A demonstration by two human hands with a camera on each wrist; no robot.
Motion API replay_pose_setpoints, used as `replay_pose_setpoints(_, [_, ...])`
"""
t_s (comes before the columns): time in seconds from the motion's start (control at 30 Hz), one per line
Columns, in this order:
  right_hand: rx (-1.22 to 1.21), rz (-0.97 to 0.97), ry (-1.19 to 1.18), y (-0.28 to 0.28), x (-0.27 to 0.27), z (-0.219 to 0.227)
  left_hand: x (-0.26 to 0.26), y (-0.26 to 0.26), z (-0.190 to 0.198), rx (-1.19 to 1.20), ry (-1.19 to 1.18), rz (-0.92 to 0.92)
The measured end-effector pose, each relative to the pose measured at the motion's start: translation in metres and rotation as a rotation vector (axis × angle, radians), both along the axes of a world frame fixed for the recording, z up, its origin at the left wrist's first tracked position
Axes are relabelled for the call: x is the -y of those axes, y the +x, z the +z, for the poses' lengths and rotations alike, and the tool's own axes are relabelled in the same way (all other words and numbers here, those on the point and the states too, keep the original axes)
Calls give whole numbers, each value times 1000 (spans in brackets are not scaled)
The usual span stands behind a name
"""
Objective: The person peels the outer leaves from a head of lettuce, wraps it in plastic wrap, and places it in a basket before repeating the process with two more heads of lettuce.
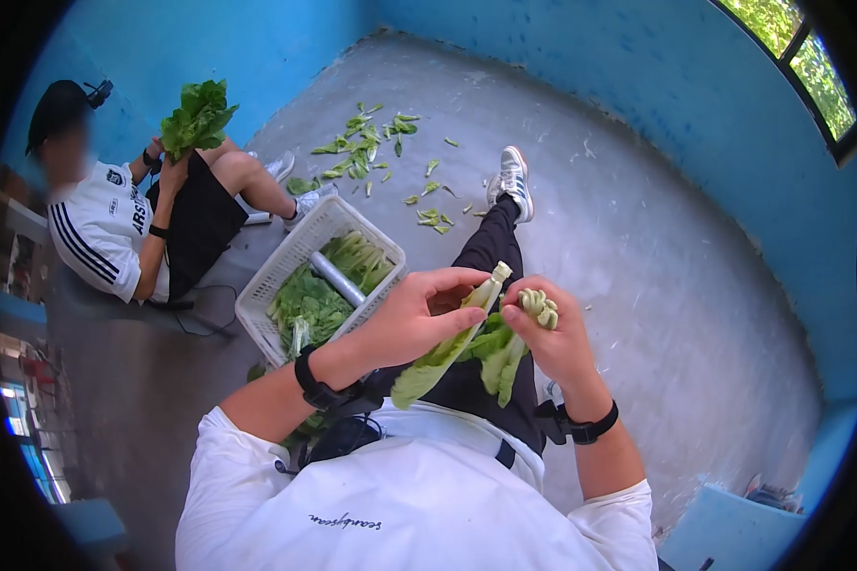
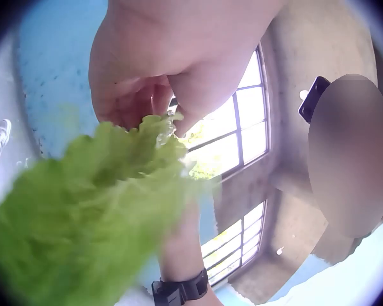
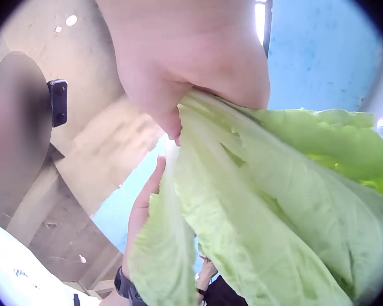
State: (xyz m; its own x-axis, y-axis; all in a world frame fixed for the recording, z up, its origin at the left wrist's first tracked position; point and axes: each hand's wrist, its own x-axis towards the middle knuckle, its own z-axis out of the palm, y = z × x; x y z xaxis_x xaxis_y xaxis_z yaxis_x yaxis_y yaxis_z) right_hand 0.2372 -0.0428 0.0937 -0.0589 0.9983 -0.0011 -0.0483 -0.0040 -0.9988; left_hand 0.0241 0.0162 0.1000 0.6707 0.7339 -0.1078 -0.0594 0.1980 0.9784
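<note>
Leaf stalk (image 1: pixel 448 347), cut end up, leaf tip hanging down-left, left hand (image 1: pixel 411 317)

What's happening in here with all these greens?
A seated person is pulling a leafy vegetable apart: the left hand holds one stalk, the right hand grips the rest of the bunch. A white basket of greens stands beside them, trimmed leaves lie on the floor, and another person holds a bunch.

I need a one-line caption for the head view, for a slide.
Seated person's left hand peels a leaf from greens gripped by the right hand, beside a white basket.
</note>
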Motion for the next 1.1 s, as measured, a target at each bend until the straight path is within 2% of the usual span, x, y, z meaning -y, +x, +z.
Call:
replay_pose_setpoints(0.17, [-40,-71,-135,-7,-13,3,-4,3,8,-94,109,31])
replay_pose_setpoints(0.27, [55,-68,-201,-8,-10,14,-1,11,7,-178,220,75])
replay_pose_setpoints(0.37, [234,-88,-27,-2,-10,5,-3,13,10,-250,291,64])
replay_pose_setpoints(0.47, [377,-49,10,-1,-9,20,-6,10,7,-294,397,27])
replay_pose_setpoints(0.57, [593,24,199,12,-14,21,-12,11,9,-366,535,-8])
replay_pose_setpoints(0.77, [657,159,229,25,-28,44,-21,13,22,-447,760,-80])
replay_pose_setpoints(0.83, [687,227,142,28,-29,50,-28,11,29,-488,835,-115])
replay_pose_setpoints(0.93, [751,294,108,35,-31,53,-30,11,33,-472,815,-141])
replay_pose_setpoints(1.1, [768,344,159,48,-32,50,-35,4,35,-619,942,-194])
